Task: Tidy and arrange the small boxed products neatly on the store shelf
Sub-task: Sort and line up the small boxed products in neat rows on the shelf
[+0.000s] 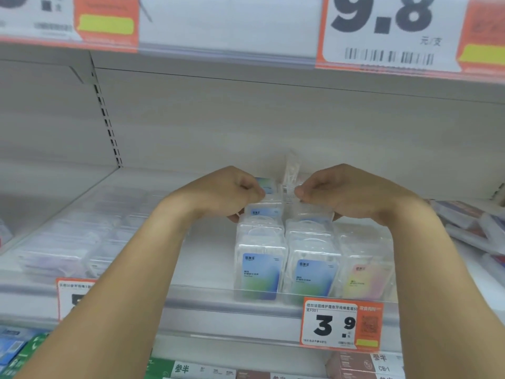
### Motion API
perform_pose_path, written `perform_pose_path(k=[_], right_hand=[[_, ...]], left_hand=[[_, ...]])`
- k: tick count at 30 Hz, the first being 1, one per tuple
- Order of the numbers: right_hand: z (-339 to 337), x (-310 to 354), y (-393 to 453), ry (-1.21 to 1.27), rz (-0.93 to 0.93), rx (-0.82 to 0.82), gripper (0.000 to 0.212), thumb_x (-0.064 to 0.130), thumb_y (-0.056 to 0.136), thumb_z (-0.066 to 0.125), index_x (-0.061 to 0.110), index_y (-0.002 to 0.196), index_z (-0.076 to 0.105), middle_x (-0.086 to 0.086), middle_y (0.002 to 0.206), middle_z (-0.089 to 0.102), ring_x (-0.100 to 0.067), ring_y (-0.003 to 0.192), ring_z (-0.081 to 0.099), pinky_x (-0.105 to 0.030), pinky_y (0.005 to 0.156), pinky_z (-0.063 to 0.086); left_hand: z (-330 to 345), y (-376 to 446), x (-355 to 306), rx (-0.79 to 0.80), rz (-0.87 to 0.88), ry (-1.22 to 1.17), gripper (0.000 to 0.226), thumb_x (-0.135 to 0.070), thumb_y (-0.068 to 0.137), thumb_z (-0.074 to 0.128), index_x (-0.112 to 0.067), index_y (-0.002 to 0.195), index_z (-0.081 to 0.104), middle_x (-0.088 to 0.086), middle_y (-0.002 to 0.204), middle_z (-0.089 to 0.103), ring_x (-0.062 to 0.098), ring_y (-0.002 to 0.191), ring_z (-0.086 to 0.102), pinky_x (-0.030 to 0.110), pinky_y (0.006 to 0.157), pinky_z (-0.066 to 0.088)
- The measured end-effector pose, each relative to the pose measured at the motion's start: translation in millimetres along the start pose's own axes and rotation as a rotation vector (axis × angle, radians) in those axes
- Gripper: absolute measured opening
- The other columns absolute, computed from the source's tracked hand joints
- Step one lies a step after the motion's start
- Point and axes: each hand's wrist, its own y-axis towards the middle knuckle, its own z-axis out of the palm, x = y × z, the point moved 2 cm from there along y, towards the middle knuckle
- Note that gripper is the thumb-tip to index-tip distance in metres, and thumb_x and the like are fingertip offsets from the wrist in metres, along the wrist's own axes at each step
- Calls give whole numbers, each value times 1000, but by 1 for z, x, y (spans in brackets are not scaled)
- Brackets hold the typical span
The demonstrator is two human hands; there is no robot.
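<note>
While both hands reach in | white shelf | boxes upright

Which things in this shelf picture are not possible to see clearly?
- Head view: the rear boxes are partly hidden by the left hand and right hand, so each grip is unclear.
- The flat packs at left are blurred.
- The small print on the price tag is too small.

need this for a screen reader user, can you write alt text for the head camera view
Two bare hands, left hand and right hand, reach into a white store shelf and grip clear plastic floss pick boxes at the back of two blue-labelled rows. A pink-labelled box stands to the right, above a 3.9 price tag.
</note>
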Motion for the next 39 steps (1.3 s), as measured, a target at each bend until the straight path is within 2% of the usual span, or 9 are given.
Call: perform_pose_path(k=[4,8,12,16,21,24,30,35,39], right_hand=[[2,-2,1,-46,55,21,30,53,86,65,24,85,74,-6,101,72,-27,94,70,-43,91,58],[3,1,1,-44,65,15,31,50,88,65,21,85,74,-2,92,72,-23,86,71,-37,85,60],[2,1,0,-36,74,48,29,49,90,64,22,81,71,4,84,65,-15,77,64,-27,73,56],[4,1,-1,-52,72,106,29,47,92,62,21,91,75,8,77,64,-8,71,59,-22,70,50],[0,0,-5,23,77,154,20,42,86,68,26,93,79,3,102,75,-11,89,62,-26,83,53],[1,0,-5,2,85,176,22,44,85,68,27,93,79,1,107,75,-10,91,62,-24,82,51],[2,3,-5,23,105,157,20,44,83,72,25,88,79,6,86,72,-8,70,60,-20,71,49],[0,4,-6,10,135,147,25,45,81,74,21,88,78,12,68,66,-3,57,59,-18,66,48],[-8,7,-13,9,124,123,30,47,83,70,21,97,74,8,86,66,-11,82,65,-23,77,55]], left_hand=[[0,1,0,0,3,-15,21,-28,95,53,-23,93,73,4,101,73,16,83,67,22,70,55],[-1,1,-1,7,-3,9,21,-26,94,53,-22,91,74,6,101,73,24,89,69,23,72,57],[0,-1,-4,35,-10,3,22,-24,95,52,-19,93,73,6,105,71,16,83,65,16,65,52],[-2,-5,-7,111,-20,-6,21,-23,93,54,-18,91,74,6,99,74,22,91,70,25,78,56],[-3,-10,-7,155,-16,4,21,-25,94,54,-16,94,73,3,95,75,21,91,70,25,79,55],[-4,-12,-6,174,-9,20,25,-32,95,52,-16,96,72,3,97,74,24,94,70,33,88,56],[-2,-12,-8,153,-16,60,31,-40,96,50,-17,98,70,2,98,73,25,93,70,32,89,53],[0,-11,-8,138,-21,101,34,-41,96,50,-13,100,68,5,98,71,15,78,65,27,84,51],[-2,-12,-6,167,-11,72,36,-40,100,42,-16,99,70,2,97,73,19,89,68,28,82,53]])
